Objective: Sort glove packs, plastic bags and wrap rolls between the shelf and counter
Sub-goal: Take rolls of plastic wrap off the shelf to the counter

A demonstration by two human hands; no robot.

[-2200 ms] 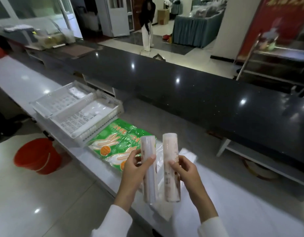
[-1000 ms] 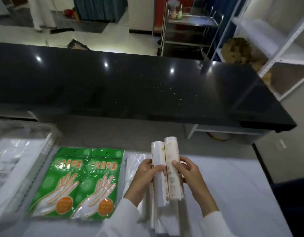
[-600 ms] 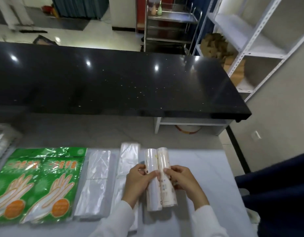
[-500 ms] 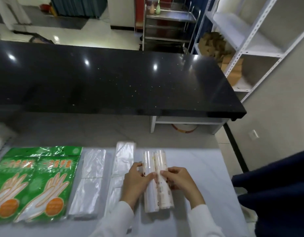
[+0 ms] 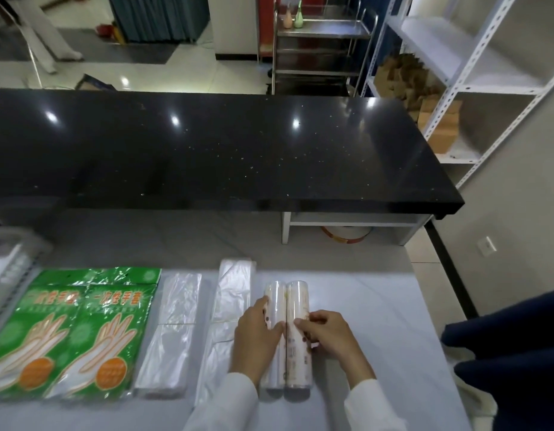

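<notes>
Head view: compared with 0.5 s ago, the two wrap rolls (image 5: 287, 334) lie in the same spot, side by side and touching on the white counter (image 5: 394, 321) at lower centre, and the camera has closed in slightly. The left hand (image 5: 256, 329) curls round the left roll; the right hand (image 5: 324, 332) pinches the right roll with bent fingers. At lower left, the green glove packs (image 5: 72, 331) carry white characters, too blurred to read, with two clear plastic bags (image 5: 176, 331) between them and the rolls.
</notes>
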